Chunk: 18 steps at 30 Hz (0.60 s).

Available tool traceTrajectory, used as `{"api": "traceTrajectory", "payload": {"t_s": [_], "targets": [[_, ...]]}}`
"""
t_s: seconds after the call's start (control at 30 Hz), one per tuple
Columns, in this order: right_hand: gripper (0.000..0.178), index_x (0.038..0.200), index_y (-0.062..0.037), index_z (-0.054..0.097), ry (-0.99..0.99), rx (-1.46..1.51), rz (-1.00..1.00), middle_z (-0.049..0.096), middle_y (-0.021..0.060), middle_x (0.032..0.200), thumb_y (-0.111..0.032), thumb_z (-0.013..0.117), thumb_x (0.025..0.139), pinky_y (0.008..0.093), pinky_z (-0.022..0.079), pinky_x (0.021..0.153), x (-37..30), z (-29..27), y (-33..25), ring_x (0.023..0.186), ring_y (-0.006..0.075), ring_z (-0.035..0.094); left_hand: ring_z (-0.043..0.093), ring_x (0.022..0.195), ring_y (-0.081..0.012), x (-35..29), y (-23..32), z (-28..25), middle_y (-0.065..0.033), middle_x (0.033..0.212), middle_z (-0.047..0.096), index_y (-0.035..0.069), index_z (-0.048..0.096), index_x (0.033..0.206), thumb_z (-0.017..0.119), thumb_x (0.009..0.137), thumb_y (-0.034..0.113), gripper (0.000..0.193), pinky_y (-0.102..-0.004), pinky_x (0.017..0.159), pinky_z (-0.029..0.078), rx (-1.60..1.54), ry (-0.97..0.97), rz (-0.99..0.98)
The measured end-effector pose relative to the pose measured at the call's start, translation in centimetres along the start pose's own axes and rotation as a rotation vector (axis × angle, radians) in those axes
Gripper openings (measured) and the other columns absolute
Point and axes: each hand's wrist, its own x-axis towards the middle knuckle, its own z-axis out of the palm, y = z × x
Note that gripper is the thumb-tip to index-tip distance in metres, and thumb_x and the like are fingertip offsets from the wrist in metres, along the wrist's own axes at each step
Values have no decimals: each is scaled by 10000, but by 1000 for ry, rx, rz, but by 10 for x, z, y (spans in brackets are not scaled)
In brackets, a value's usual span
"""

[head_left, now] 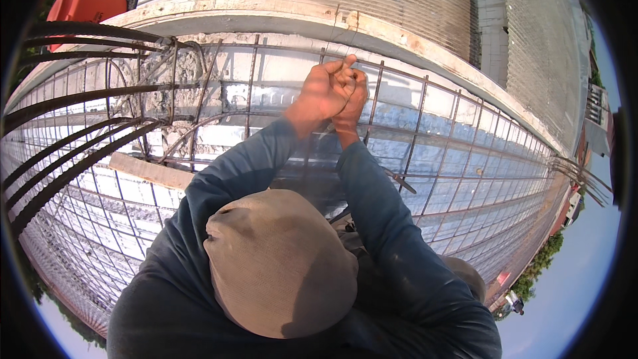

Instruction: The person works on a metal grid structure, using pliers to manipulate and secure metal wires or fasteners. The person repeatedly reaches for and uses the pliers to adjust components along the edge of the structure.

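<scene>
A: Position of the hands?
B: Both are raised in front of the person, meeting above the rebar mesh (416, 123). The left hand (318, 96) overlaps the right hand (355, 96); both sleeves are dark blue.

A: State of the fingers?
B: Left: tips drawn together, apparently pinched on thin wire (355, 26). Right: curled and partly covered by the left, so I cannot tell whether they are clamped on anything.

A: Where is the wire?
B: At the fingertips, with fine strands running from there toward the pale board (279, 5) along the far edge. The exact point of grip is too small to resolve.

A: Near the right forearm?
B: A dark handle-like piece (401, 181) lies slantwise at the mesh, just beside the sleeve.

A: Left side?
B: Thick ribbed bars (73, 99) curve in above the mesh toward a rough, broken patch of concrete (153, 70). Below them, a short wooden plank (149, 171) lies at a slant, its near end close to the left sleeve.

A: Beyond the board?
B: Corrugated sheeting (372, 0), and at the far left an orange-red container (90, 1). Well off to the right, a bundle of bar ends (581, 176) projects from the mesh.
</scene>
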Motion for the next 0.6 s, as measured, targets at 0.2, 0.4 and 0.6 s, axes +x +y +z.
{"api": "traceTrajectory", "payload": {"t_s": [0.2,0.4,0.6], "targets": [[162,1060,44,727,191,90,39,655,118,1006,-26,597,993,359,523,837,11,-16,17,944,227,649,641,915,-162,10,-11,-15,-103,1114,649,-41,592,1288,514,1090,109,261,-234,692,571,142,-67,112],[184,1056,7,783,-128,7,219,699,88,942,-33,642,946,391,562,759,45,-19,-77,824,218,678,657,924,-176,11,-6,-25,-59,1140,670,68,605,1117,558,1046,111,95,-309,692,565,376,-58,234],[107,807,-92,781,-617,-1032,-639,784,98,870,-195,774,781,394,612,782,102,-24,-79,890,286,748,684,1008,-204,16,-16,-17,-79,1161,702,36,649,1210,500,1082,188,248,-386,889,588,389,-170,238]]}}
